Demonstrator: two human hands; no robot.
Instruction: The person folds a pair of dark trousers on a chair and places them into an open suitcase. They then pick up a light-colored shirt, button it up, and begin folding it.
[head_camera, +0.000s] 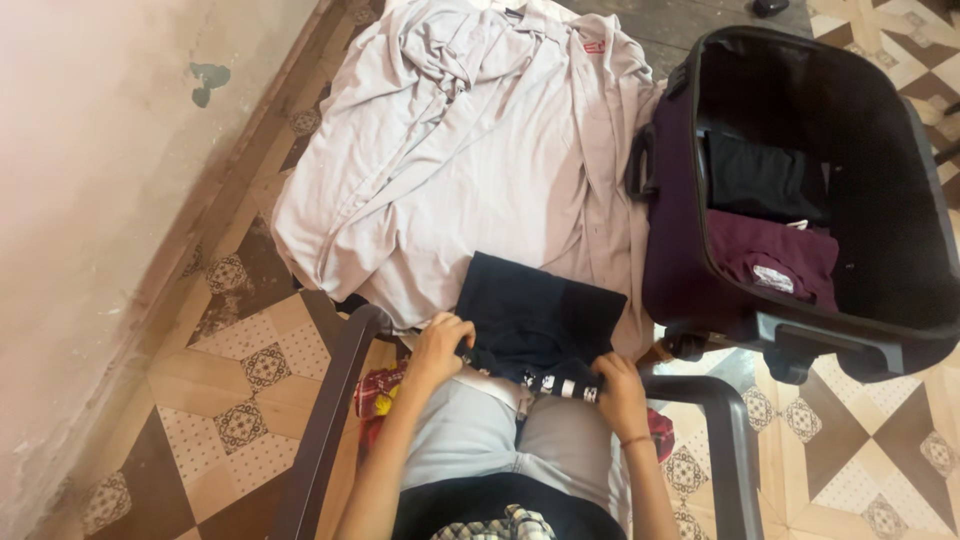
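Two hands work one small dark garment at the bottom centre of the frame, and everything bigger lies above them. Largest is the pale grey sheet (450, 150), rumpled over the floor (240, 390) from the top centre down to the person's knees. At the right, the purple suitcase (680, 240) stands open, with a black folded piece (765, 178) and a maroon folded piece (775, 255) stacked inside near its left wall.

The dark navy garment (540, 315) lies folded flat on the lower edge of the sheet, its near hem reaching the person's lap. To fold it well, I judge both hands should pull the near hem evenly, keep the edges square, and smooth the cloth outward before the next crease, so no wrinkle is trapped.

Left hand (440, 345) grips the left corner of that hem, fingers curled shut over the cloth, wrist bent slightly inward. Right hand (620, 395) pinches the right corner, where a white-patterned strip shows, fingers closed on it, forearm angling up from the lower right of the frame.
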